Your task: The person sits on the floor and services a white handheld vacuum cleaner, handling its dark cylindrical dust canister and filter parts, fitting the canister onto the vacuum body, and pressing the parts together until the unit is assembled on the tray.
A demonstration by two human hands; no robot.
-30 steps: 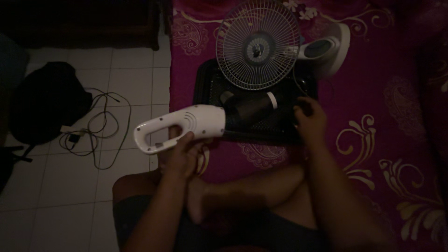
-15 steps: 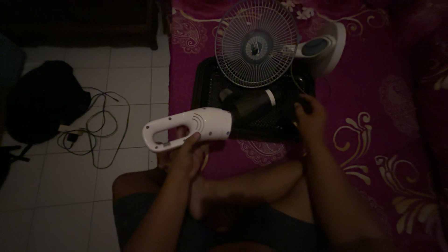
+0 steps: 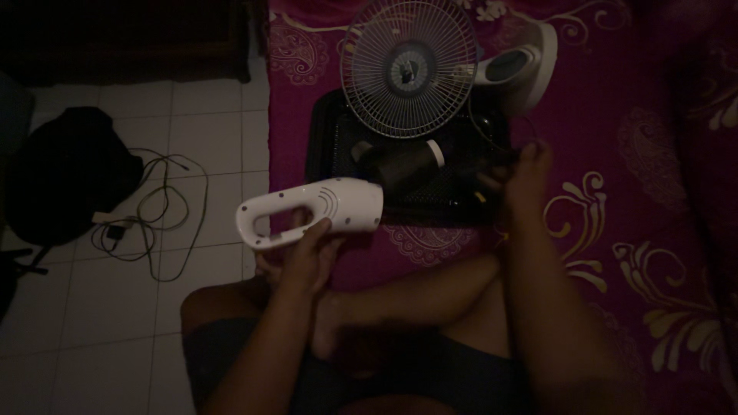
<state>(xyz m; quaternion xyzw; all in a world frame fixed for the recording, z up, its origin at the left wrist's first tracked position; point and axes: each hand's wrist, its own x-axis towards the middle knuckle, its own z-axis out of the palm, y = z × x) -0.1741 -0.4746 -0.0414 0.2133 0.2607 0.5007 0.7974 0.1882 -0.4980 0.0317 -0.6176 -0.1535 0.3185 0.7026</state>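
Note:
My left hand [image 3: 304, 253] grips a white handheld vacuum [image 3: 323, 209] by its loop handle, holding it level above my crossed legs; its dark front part [image 3: 403, 167] points right, over a black tray [image 3: 327, 146]. My right hand [image 3: 519, 178] rests at the tray's right end, fingers on small dark items there; whether it grips anything is hidden in the gloom. A white desk fan [image 3: 407, 68] lies on the magenta patterned bedspread [image 3: 615, 192], its round grille above the tray and its base [image 3: 519, 71] to the right.
White tiled floor [image 3: 177, 123] lies on the left, with a black bag [image 3: 65, 173] and a tangle of dark cable [image 3: 157, 211]. Dark furniture [image 3: 123, 38] stands at the top left. My bare knees fill the lower middle.
My left hand has moved the vacuum slightly right and down towards me. My right hand stays at the tray's right end.

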